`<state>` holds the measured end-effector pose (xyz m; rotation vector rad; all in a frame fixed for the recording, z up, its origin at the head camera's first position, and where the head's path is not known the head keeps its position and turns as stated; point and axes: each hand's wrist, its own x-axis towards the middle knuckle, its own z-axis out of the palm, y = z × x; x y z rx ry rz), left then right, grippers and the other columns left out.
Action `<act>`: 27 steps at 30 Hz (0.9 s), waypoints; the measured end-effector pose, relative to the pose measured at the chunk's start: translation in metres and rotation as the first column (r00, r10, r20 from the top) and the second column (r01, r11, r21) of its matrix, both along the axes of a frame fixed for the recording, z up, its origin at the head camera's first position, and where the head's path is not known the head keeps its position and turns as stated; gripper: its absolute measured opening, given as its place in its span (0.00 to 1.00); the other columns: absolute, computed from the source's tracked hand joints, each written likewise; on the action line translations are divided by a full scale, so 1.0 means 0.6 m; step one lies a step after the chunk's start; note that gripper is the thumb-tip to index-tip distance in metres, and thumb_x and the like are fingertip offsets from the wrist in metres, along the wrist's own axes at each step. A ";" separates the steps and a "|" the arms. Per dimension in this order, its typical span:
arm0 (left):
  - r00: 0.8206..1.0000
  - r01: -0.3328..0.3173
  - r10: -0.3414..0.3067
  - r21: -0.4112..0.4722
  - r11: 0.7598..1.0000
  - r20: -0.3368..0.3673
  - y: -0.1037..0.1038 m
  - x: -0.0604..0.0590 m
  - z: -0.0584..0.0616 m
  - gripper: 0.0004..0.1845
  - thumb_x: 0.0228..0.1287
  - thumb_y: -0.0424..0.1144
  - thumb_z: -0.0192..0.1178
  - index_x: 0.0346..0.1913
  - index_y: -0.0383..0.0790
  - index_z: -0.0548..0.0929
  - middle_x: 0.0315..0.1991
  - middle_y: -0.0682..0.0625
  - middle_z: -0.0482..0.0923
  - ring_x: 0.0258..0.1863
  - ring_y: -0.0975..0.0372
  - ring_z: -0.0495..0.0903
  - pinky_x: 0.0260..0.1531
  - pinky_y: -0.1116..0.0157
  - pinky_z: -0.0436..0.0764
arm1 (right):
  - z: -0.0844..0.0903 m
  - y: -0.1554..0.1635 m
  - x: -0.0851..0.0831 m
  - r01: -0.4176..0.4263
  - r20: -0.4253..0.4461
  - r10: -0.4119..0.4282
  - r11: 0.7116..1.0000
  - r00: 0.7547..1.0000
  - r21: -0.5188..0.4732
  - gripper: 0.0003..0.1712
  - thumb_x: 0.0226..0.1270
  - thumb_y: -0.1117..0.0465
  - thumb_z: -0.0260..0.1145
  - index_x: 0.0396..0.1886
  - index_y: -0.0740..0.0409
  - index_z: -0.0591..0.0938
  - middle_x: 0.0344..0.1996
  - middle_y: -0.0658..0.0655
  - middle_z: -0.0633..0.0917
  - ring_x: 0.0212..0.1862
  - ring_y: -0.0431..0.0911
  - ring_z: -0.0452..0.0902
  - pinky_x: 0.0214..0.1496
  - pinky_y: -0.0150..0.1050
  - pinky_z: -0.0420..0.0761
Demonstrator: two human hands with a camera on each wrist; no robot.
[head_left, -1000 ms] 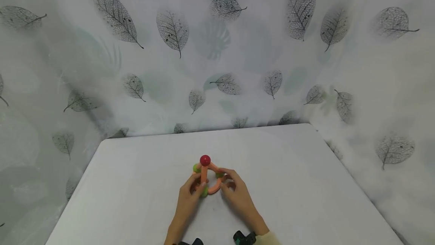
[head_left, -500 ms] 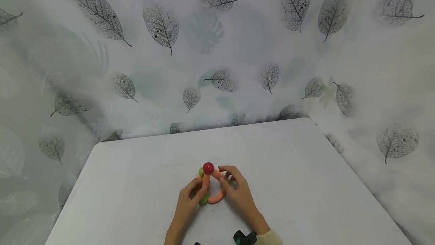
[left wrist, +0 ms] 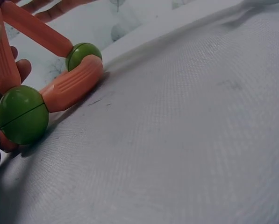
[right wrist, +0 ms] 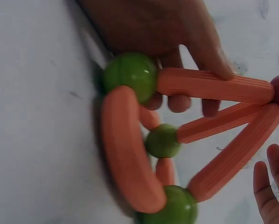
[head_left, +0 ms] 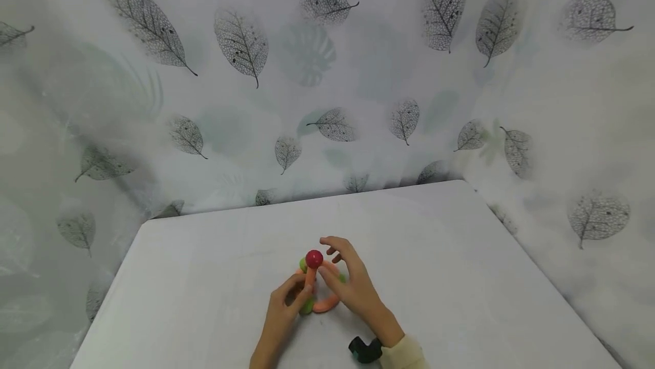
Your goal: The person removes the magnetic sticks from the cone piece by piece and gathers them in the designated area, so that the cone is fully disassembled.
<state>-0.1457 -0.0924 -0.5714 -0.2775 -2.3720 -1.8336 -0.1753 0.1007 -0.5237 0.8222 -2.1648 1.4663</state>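
Soft, even light falls from above in my head view; the white bench (head_left: 460, 255) is bright without glare, and my hands throw only faint shadows toward the lower frame. The leaf-print curtain (head_left: 327, 73) bows and stretches at the edges from the wide lens. In my left wrist view the lower left corner darkens to shadow and the far upper part is soft. My right wrist view is dimmer, close and slightly blurred.
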 end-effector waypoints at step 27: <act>0.997 -0.061 0.061 -0.005 0.998 0.037 0.009 0.010 0.003 0.08 0.73 0.40 0.64 0.49 0.55 0.89 0.39 0.58 0.89 0.39 0.70 0.84 0.45 0.70 0.81 | 0.030 0.005 0.000 -0.073 0.008 0.072 0.990 0.997 0.120 0.26 0.66 0.64 0.76 0.63 0.52 0.80 0.55 0.48 0.87 0.52 0.41 0.84 0.55 0.36 0.85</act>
